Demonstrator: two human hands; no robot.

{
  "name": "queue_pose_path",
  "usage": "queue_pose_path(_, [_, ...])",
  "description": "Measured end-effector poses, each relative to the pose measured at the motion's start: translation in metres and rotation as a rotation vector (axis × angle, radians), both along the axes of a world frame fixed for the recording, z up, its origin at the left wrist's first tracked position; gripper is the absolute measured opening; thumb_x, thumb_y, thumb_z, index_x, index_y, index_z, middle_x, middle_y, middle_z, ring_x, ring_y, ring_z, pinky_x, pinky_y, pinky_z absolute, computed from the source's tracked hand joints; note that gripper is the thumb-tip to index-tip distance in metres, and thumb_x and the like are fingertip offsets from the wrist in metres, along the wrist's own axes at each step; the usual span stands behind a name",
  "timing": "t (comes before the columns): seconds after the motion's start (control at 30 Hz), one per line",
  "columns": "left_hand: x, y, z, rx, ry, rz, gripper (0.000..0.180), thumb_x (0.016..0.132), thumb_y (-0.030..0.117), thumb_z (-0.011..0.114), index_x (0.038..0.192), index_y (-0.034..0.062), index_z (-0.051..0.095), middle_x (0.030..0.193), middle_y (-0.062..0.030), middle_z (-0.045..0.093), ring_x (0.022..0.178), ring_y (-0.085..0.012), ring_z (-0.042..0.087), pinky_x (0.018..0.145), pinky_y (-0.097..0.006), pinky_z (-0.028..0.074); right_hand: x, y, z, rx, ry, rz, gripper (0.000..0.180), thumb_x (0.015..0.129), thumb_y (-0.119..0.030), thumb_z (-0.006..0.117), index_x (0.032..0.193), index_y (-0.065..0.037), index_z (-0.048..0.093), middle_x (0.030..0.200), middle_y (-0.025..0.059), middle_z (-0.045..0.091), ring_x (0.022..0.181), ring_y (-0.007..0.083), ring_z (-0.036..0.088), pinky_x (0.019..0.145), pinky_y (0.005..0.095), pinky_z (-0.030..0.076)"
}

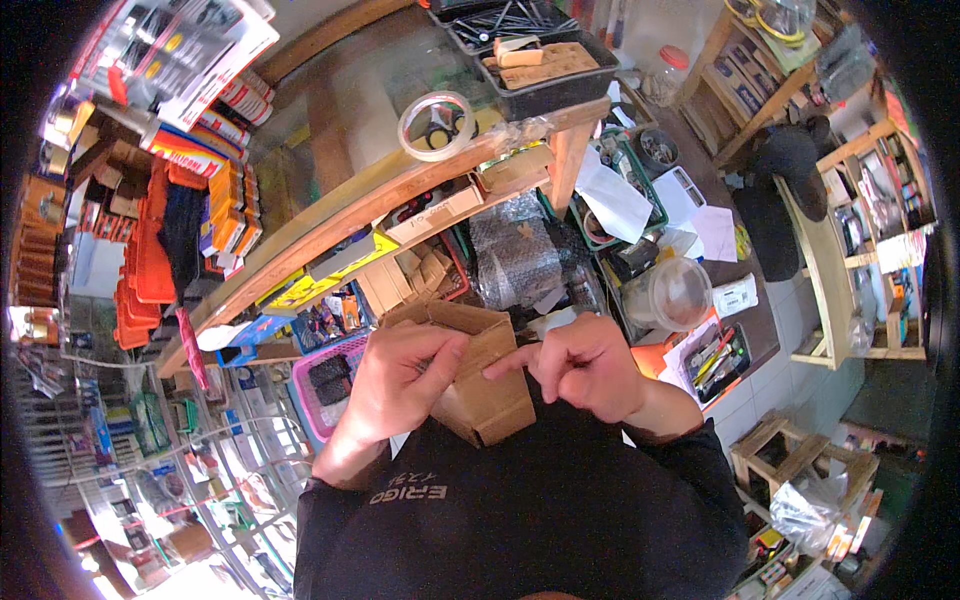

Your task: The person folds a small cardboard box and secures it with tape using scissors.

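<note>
Centrally placed brown cardboard box (485, 410): is being held between both hands, before the black shirt (530, 520).
Left hand (400, 370): is closing its bent fingers and thumb at the box's left side, gripping it.
Right hand (590, 370): is extending its index finger toward the box's face, other fingers curling in; whether it is gripping anything cannot be told.
Pink plastic basket (304, 388): is standing beyond the left hand.
Pale tape ring (437, 154): is lying on the wood-edged bench (340, 125).
</note>
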State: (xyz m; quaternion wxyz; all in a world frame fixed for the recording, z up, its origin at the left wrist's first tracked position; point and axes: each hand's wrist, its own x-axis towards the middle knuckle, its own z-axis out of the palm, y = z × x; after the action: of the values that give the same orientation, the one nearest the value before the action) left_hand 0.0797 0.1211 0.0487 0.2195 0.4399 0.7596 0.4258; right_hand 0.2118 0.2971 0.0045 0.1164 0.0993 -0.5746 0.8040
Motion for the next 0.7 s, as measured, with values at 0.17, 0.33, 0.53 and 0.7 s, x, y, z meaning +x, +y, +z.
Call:
queue_pose_path(0.17, [-0.002,0.014,-0.002,-0.063,-0.014,0.026,0.017,0.086,0.012,0.058,0.084,-0.0032,0.064,0.064,-0.0129,0.059,0.058,-0.0226,0.057,0.055,-0.032,0.043,0.014,0.005,0.000,-0.146,0.099,-0.050,0.022,0.083,-0.017,0.059,0.064,-0.007,0.053,0.049,-0.0013,0.047,0.044,0.0087,0.047,0.085,0.0428,0.051])
queue_pose_path(0.33, [-0.002,0.025,-0.003,-0.097,0.032,0.000,0.017,0.086,0.013,0.058,0.085,-0.0031,0.064,0.065,-0.0129,0.060,0.059,-0.0225,0.058,0.055,-0.032,0.043,0.029,0.006,0.003,0.179,0.204,-0.315,0.021,0.079,-0.016,0.063,0.063,-0.008,0.053,0.044,-0.0022,0.040,0.038,0.0107,0.043,0.086,0.0434,0.050])
queue_pose_path(0.53, [-0.001,0.036,-0.011,0.041,0.006,-0.151,0.018,0.087,0.013,0.057,0.086,-0.0031,0.064,0.066,-0.0125,0.060,0.060,-0.0225,0.059,0.055,-0.032,0.043,0.041,-0.008,0.014,0.292,0.026,-0.469,0.025,0.079,-0.020,0.058,0.059,-0.008,0.050,0.041,-0.0030,0.036,0.036,0.0105,0.039,0.090,0.0460,0.047])
queue_pose_path(0.7, [-0.004,0.038,-0.008,0.101,-0.007,-0.276,0.017,0.088,0.012,0.056,0.087,-0.0029,0.064,0.067,-0.0120,0.061,0.060,-0.0220,0.058,0.056,-0.030,0.042,0.044,-0.024,0.021,0.253,-0.003,-0.525,0.023,0.081,-0.015,0.060,0.063,-0.006,0.049,0.046,-0.0029,0.038,0.042,0.0080,0.040,0.088,0.0395,0.049])
